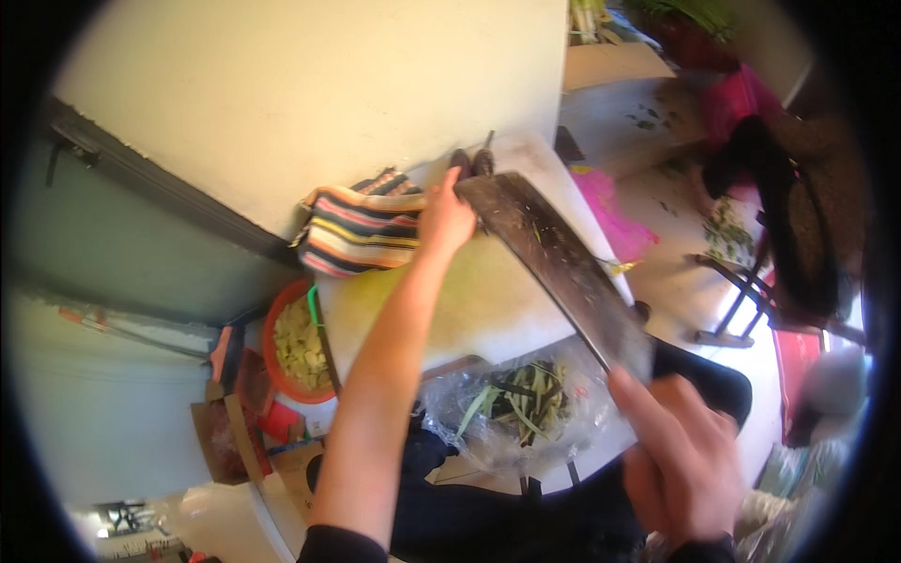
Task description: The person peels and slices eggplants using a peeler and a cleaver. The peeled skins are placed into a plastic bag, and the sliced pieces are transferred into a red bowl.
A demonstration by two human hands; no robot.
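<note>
My right hand (679,450) is closed around the near end of a large, dark flat-bladed tool (542,260), which looks like a cleaver; its handle is hidden. The blade slants over a stained white cutting board (457,302). My left hand (447,218) is by the blade's far end, beside a striped cloth (366,229), with one finger extended towards two dark, rounded things (483,162) that may be eggplants. Its other fingers are blurred, so a grip cannot be made out. In front of me, a clear plastic bag (584,415) holds green and dark vegetable peelings (524,401).
An orange basin (269,352) of pale cut pieces stands left of the board, near cardboard boxes (243,436). A pale wall (338,91) rises beyond. Pink plastic (619,218) and a dark-legged stool or chair (746,295) are at the right.
</note>
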